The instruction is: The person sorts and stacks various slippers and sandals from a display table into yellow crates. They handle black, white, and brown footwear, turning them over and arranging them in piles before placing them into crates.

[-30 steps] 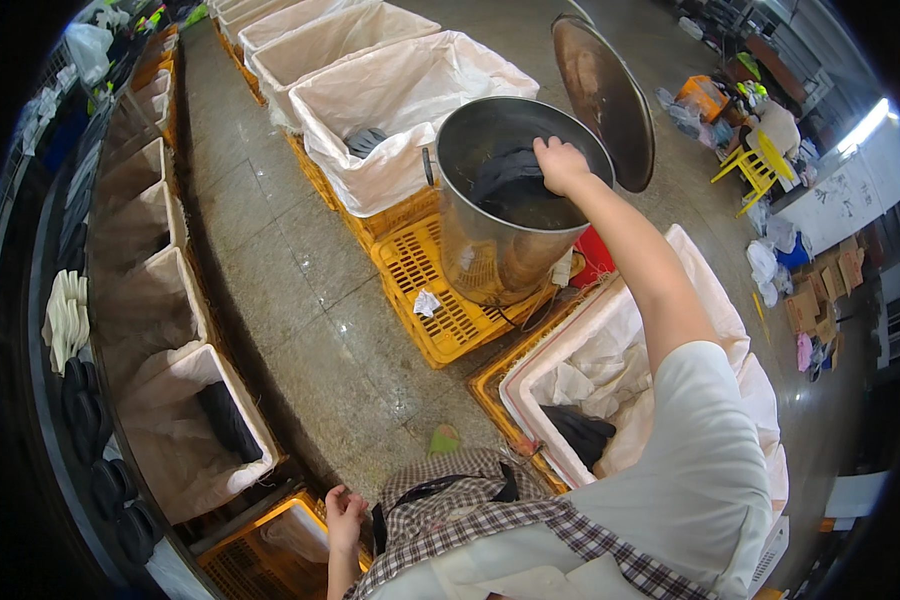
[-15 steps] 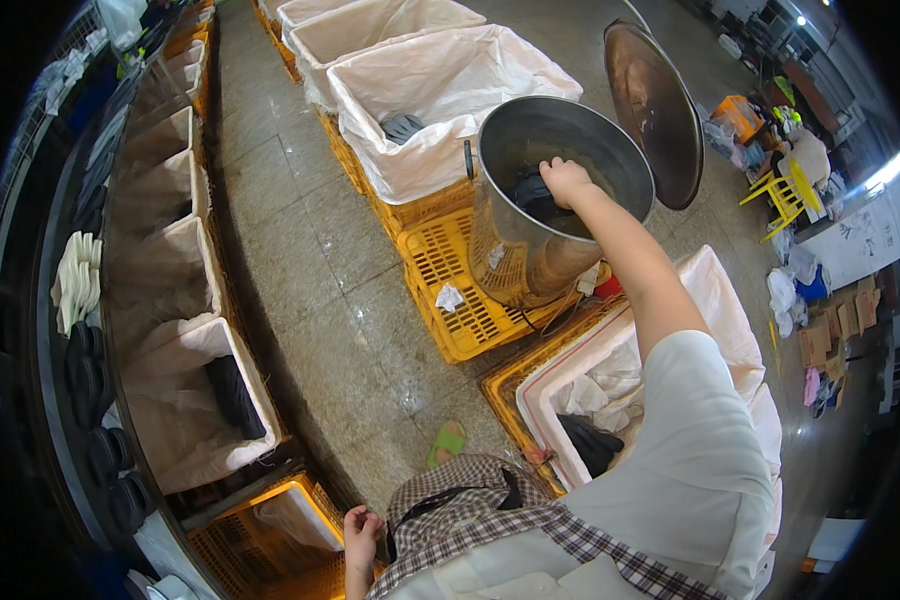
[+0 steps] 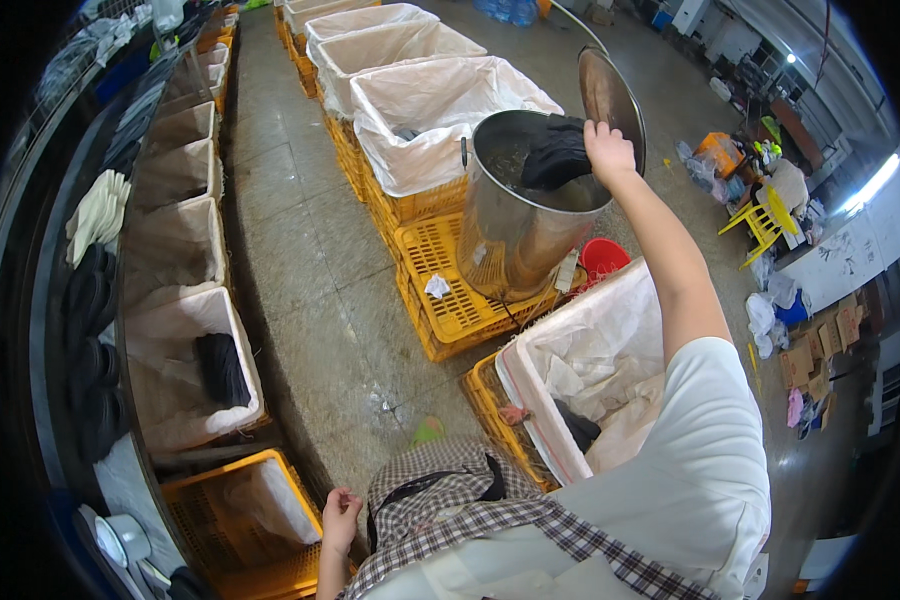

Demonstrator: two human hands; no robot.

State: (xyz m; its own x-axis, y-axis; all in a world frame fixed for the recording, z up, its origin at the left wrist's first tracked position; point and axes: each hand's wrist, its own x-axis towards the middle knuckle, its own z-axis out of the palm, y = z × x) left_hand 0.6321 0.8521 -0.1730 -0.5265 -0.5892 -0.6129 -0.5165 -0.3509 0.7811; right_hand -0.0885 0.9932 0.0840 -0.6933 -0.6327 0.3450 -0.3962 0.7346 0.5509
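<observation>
A bundle of black gloves (image 3: 555, 155) hangs in my right hand (image 3: 609, 152), which is closed on its upper end. It is held inside the near top of a tall metal drum (image 3: 515, 245), just above the rim's right side. The lower end of the bundle dips into the drum's mouth. A round, stained lid (image 3: 610, 95) stands tilted behind the drum. My left hand (image 3: 341, 518) hangs low beside my checked apron (image 3: 430, 480), fingers loosely bent, nothing seen in it. Nearest to it is an orange crate (image 3: 235, 525) with a pale liner.
The drum stands on yellow crates (image 3: 440, 335). White-lined bins (image 3: 410, 165) line up beyond it; another (image 3: 540, 400) is close on my right, near a red bucket (image 3: 602, 258). Along the left bench (image 3: 120, 400), lined bins (image 3: 185, 395), dark gloves and white gloves (image 3: 98, 215) sit.
My right hand has come up from inside the drum, lifting the black bundle to the rim. The view has shifted slightly. My left hand stays low.
</observation>
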